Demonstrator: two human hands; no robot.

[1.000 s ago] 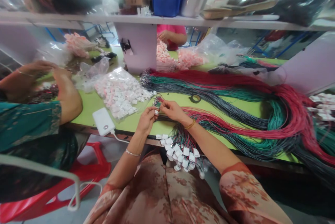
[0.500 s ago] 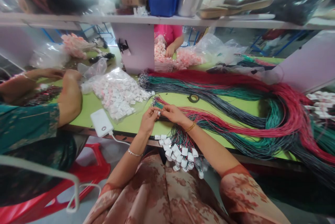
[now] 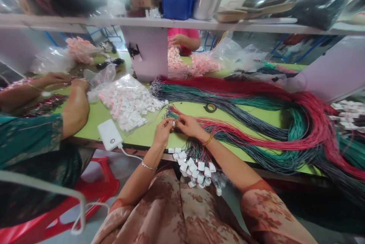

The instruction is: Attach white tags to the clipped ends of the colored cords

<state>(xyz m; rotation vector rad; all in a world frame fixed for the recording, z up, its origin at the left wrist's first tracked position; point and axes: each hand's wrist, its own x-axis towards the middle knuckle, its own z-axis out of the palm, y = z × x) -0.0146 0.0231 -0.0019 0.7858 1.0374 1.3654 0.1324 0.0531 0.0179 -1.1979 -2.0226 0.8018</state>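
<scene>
My left hand (image 3: 163, 130) pinches a small white connector housing (image 3: 173, 123) between thumb and fingertips. Close beside it, my right hand (image 3: 189, 125) has its thumb and fingers pinched together at the connector; a wire between them is too small to make out. Just beyond both hands lie the tipped ends of a bundle of red, green and black wires (image 3: 222, 128), which runs off to the right. Below my right wrist, several wired white connectors (image 3: 196, 169) hang over the table edge. A clear bag of loose white connector housings (image 3: 128, 103) lies left of my hands.
A black tape roll (image 3: 211, 107) and a longer wire bundle (image 3: 228, 84) lie behind my hands. The white power bank (image 3: 110, 134) trails a cable. A co-worker's arms (image 3: 75, 101) are at the left; another person (image 3: 186, 40) sits opposite, under the shelf (image 3: 108, 20).
My hands have drawn slightly apart, and the white connector shows more clearly between them. The person opposite has raised a hand from the pink pieces.
</scene>
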